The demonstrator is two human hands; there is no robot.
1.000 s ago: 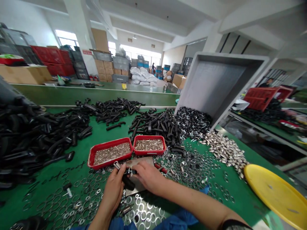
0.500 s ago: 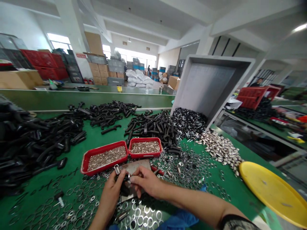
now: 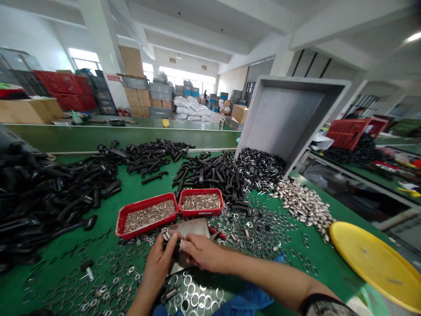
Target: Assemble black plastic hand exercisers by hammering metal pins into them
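My left hand (image 3: 160,259) is closed around a dark part (image 3: 176,252), mostly hidden by the fingers. A silver coil spring (image 3: 166,235) sticks up at its upper left, by the thumb and index finger. My right hand (image 3: 203,253) meets it from the right, fingers bent and pressed together against the dark part; whether they pinch a small piece there is hidden. Both hands are over a flat metal plate (image 3: 193,227). Just behind are two red trays, a long one (image 3: 120,224) and a shorter one (image 3: 201,213), both filled with small metal pins.
Flat metal rings (image 3: 194,300) lie around my hands. A red-handled tool (image 3: 221,235) rests beside the plate. Black handle-like parts (image 3: 49,188) are heaped left and behind. A tipped grey bin (image 3: 289,114), silver cylinders (image 3: 304,202) and a yellow lid (image 3: 371,267) stand right.
My right fingers have closed in against the dark part, where a small shiny piece showed at their tips before. The whole view has shifted slightly.
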